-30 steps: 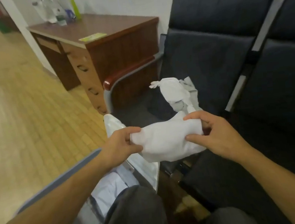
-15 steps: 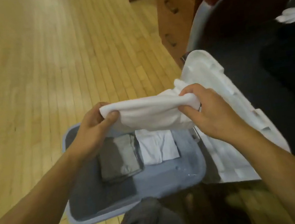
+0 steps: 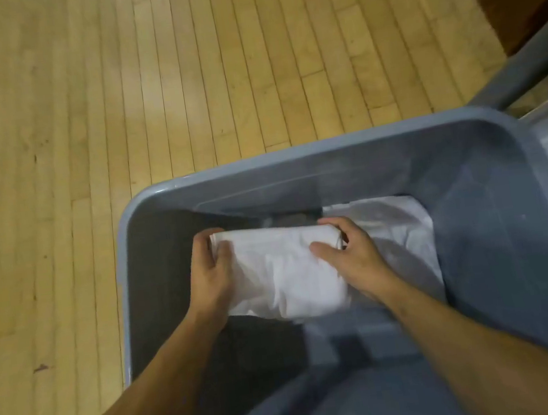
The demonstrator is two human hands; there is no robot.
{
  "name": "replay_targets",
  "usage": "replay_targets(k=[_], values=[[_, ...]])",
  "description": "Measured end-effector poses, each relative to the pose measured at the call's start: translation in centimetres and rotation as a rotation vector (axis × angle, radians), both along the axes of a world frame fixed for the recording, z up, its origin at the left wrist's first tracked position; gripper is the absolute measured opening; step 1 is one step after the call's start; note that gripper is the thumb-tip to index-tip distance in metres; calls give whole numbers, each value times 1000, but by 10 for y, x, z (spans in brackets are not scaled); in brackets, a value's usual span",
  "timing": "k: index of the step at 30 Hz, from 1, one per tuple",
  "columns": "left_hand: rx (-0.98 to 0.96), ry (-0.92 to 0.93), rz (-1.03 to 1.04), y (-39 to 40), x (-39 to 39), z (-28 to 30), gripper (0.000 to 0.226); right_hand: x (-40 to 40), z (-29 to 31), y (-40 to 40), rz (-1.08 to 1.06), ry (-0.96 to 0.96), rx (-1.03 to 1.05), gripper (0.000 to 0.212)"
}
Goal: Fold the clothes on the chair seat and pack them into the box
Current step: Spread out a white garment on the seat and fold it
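**Now the folded white garment goes down into the box**

Fingers [image 3: 220, 253] of the left hand [image 3: 210, 277] curl round the left end of the folded white garment [image 3: 287, 274], thumb on top; those of the right hand [image 3: 351, 256] pinch its right end the same way, thumb pressed on the upper face. Both hands hold the bundle level, inside the grey box [image 3: 311, 154], near its far wall and low over the dark floor of the box.

By its look the garment is light, soft and limp (nothing stiff to keep the fold), so I judge it wants support at both ends, as here, or a flat palm beneath; gripped at one end alone it would likely sag open.

Right of the bundle, also inside the box, lies another white garment [image 3: 402, 222], partly under the right hand.

Half a second ago the bundle was held above the box rim with a grey folded piece showing beneath; now it sits within the walls, covering that spot.
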State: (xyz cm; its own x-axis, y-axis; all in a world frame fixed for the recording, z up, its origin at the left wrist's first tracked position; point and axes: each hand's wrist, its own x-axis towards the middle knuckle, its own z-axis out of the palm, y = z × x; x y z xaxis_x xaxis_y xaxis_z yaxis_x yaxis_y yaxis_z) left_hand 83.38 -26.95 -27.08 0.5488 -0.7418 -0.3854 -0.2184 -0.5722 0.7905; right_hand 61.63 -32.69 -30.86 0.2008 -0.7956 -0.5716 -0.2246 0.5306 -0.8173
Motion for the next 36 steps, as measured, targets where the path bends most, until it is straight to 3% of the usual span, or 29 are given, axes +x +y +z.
replay_targets(k=[3,5,8,11,15,18,21,24,28,31,33,36], values=[[53,89,60,9,15,-17,59,20,-26,7,-73,-55,-3,72],[260,127,70,19,16,-31,97,27,-38,20,-68,100,165,90],[423,156,-6,35,9,-50,131,32,-56,42,60,283,292,83],[434,28,-76,39,11,-60,122,34,-65,44,87,310,330,65],[499,-19,-76,35,9,-58,80,33,-66,41,94,263,309,71],[513,-39,-109,31,5,-65,70,37,-61,41,130,256,211,72],[482,-111,-150,26,6,-60,55,41,-56,41,79,167,214,60],[613,-292,-475,28,14,-41,69,41,-60,43,117,128,281,56],[915,-496,-823,24,11,-27,69,41,-65,51,232,266,249,66],[715,-746,-980,11,-8,-37,79,44,-67,55,229,306,117,80],[627,-742,-1073,4,-15,-59,95,45,-67,55,242,342,13,88],[768,-631,-1006,3,-2,-100,129,41,-60,48,223,356,-24,95]])
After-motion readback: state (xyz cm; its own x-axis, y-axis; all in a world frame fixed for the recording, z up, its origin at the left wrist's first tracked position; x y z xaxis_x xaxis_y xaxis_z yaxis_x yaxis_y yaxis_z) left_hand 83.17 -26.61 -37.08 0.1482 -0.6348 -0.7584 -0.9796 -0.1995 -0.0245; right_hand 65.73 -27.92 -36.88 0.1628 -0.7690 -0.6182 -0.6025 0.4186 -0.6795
